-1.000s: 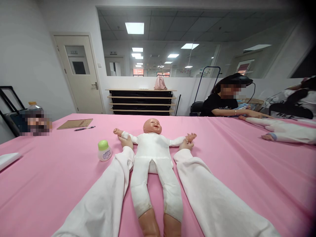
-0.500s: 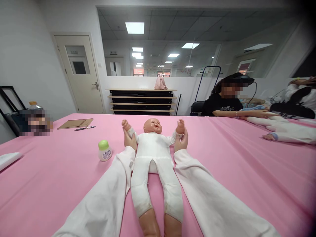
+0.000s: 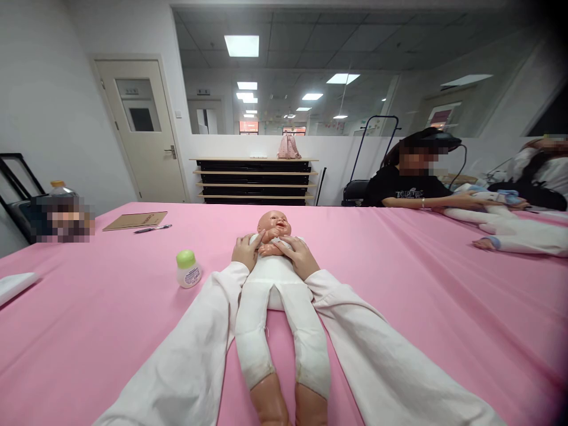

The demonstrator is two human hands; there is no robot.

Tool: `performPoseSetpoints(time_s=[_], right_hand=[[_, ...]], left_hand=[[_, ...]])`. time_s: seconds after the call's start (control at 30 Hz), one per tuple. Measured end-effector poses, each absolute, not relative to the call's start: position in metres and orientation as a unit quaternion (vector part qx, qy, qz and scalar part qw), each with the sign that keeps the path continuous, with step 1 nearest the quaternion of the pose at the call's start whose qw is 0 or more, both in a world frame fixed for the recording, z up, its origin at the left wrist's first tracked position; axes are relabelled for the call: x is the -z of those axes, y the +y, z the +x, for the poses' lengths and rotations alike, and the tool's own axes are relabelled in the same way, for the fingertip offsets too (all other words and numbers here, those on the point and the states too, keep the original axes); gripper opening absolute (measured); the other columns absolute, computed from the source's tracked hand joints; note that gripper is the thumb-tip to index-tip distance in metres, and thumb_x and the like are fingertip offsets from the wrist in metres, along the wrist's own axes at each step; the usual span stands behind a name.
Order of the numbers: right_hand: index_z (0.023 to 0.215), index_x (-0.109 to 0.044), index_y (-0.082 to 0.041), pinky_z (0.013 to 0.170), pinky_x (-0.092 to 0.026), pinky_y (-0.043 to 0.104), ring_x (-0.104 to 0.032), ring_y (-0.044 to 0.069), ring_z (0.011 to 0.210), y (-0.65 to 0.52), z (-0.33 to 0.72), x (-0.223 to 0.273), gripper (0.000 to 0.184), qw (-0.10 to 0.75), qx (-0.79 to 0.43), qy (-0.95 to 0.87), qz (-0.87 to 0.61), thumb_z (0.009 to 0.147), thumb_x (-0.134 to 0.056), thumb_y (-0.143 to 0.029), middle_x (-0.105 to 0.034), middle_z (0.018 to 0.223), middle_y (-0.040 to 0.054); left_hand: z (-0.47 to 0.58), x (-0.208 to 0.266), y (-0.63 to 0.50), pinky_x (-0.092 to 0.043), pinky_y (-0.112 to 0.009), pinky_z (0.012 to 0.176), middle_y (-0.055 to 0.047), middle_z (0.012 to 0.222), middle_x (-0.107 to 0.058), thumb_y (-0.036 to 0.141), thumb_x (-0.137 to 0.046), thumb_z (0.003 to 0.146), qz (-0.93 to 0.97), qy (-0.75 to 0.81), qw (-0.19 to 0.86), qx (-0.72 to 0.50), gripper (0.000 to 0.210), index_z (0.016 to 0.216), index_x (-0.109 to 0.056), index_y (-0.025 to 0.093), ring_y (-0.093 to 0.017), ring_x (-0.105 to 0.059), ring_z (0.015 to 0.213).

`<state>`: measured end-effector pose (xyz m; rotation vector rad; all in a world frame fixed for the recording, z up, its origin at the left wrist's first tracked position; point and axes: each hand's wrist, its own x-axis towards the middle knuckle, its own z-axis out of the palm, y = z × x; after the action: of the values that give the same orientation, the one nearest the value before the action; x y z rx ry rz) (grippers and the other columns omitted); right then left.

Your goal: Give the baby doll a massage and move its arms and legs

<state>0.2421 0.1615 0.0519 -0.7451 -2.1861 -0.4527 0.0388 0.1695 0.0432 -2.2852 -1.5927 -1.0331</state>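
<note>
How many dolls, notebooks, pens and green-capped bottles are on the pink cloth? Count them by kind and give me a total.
Dolls: 2 (the near doll and the doll at the right)
Notebooks: 1 (brown notebook)
Pens: 1 (pen beside it)
Green-capped bottles: 1 (small bottle)
Total: 5

white walls [image 3: 39, 106] | closed cream door [image 3: 146, 160] | wide window [image 3: 306, 62] | lit ceiling panels [image 3: 242, 45]
</note>
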Motion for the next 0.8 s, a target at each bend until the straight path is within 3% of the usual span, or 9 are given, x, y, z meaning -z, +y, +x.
performPoseSetpoints(time_s=[0.23, 0.4, 0.6, 0.7, 0.8], right_hand=[[0.116, -0.055, -0.024, 0.093, -0.038, 0.040, -0.046, 0.021, 0.109, 0.162, 0.242, -0.052, 0.037, 0.380, 0.171, -0.860, -0.294, 0.086, -0.035, -0.018, -0.055, 0.115, 0.0070], [0.117, -0.054, -0.024, 0.092, -0.039, 0.041, -0.046, 0.021, 0.109, 0.160, 0.242, -0.050, 0.037, 0.405, 0.167, -0.848, -0.299, 0.085, -0.036, -0.017, -0.054, 0.116, 0.0076], [0.118, -0.050, -0.020, 0.087, -0.043, 0.040, -0.050, 0.021, 0.103, 0.162, 0.244, -0.040, 0.037, 0.540, 0.109, -0.746, -0.375, 0.084, -0.037, -0.016, -0.055, 0.111, 0.0099], [0.123, -0.044, -0.017, 0.082, -0.047, 0.041, -0.052, 0.022, 0.100, 0.172, 0.255, -0.037, 0.038, 0.631, 0.097, -0.637, -0.431, 0.086, -0.036, -0.022, -0.053, 0.112, 0.0120], [0.122, -0.043, -0.015, 0.083, -0.046, 0.043, -0.051, 0.022, 0.104, 0.184, 0.269, -0.040, 0.036, 0.664, 0.117, -0.590, -0.445, 0.089, -0.034, -0.028, -0.049, 0.118, 0.0134]], left_hand=[[0.044, -0.053, 0.162, -0.039, -0.038, 0.083, -0.006, 0.118, -0.050, 0.017, -0.042, 0.079, -0.766, -0.553, 0.085, 0.316, 0.051, 0.128, -0.043, 0.033, -0.025, -0.041, 0.093], [0.041, -0.044, 0.167, -0.038, -0.038, 0.087, -0.006, 0.115, -0.052, 0.012, -0.042, 0.076, -0.755, -0.542, 0.071, 0.362, 0.055, 0.128, -0.043, 0.030, -0.024, -0.044, 0.098], [0.033, -0.031, 0.180, -0.037, -0.040, 0.093, -0.009, 0.120, -0.052, 0.016, -0.045, 0.075, -0.629, -0.592, -0.041, 0.503, 0.070, 0.139, -0.018, 0.020, -0.025, -0.048, 0.108], [0.027, -0.026, 0.185, -0.041, -0.038, 0.090, -0.011, 0.129, -0.045, 0.022, -0.047, 0.078, -0.558, -0.612, -0.111, 0.549, 0.074, 0.140, -0.007, 0.018, -0.026, -0.047, 0.114], [0.018, -0.017, 0.192, -0.045, -0.039, 0.085, -0.017, 0.135, -0.037, 0.029, -0.043, 0.083, -0.503, -0.632, -0.175, 0.563, 0.077, 0.139, 0.006, 0.013, -0.028, -0.048, 0.114]])
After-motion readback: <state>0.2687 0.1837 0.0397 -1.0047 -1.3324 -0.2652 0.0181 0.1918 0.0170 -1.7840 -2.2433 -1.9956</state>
